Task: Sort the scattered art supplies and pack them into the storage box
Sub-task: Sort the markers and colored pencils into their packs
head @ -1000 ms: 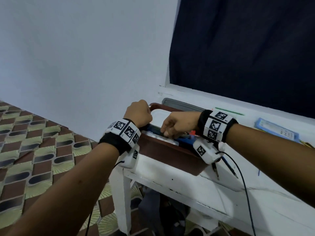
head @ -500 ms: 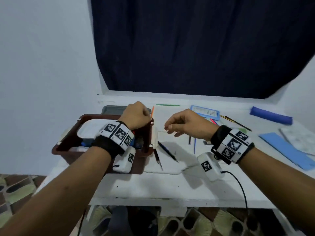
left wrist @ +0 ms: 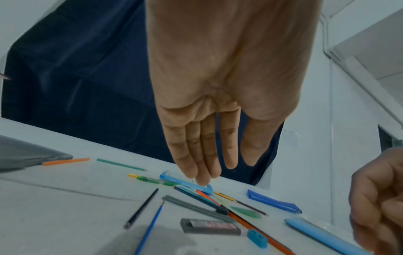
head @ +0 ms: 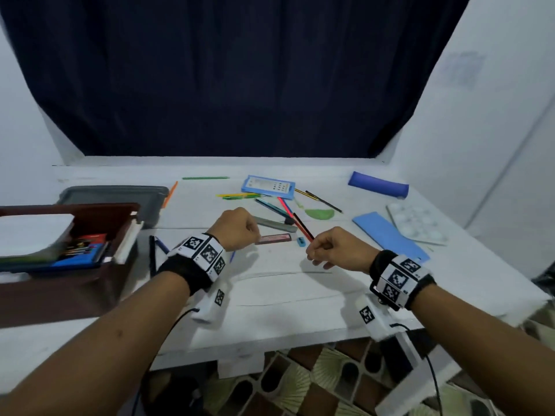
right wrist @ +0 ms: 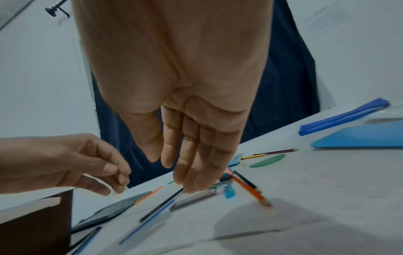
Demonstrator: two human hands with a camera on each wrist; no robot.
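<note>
both hands hover above the white table [head: 270, 295], apart, holding nothing. left hand [head: 235, 228]: fingers loosely hanging. right hand [head: 336, 249]: fingers loosely curled. storage box [head: 75, 274] sits at the table's left edge, open. scattered supplies lie between the hands and beyond: orange pencil [head: 301, 228] with long axis running diagonally, near end toward the right hand; grey case [head: 274, 238] lying crosswise.
</note>
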